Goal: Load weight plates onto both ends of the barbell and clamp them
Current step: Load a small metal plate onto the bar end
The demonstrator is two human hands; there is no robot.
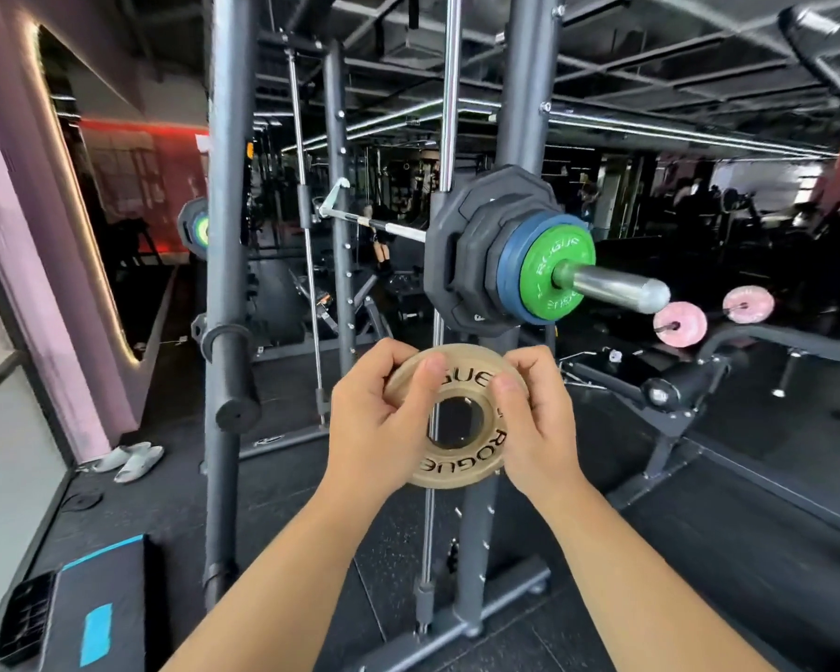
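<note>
Tan plate (457, 460): ROGUE-lettered, tilted, gripped between the fingers (393, 354).
Barbell sleeve (612, 286): bare steel end, above the fingers.
Green plate (541, 278): outermost on the sleeve.

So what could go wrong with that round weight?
The tan plate is held by the left hand and right hand at its edges; it might slip and drop to the floor. Also, no clamp shows outside the green plate on the sleeve, so those plates might slide outward.
</note>
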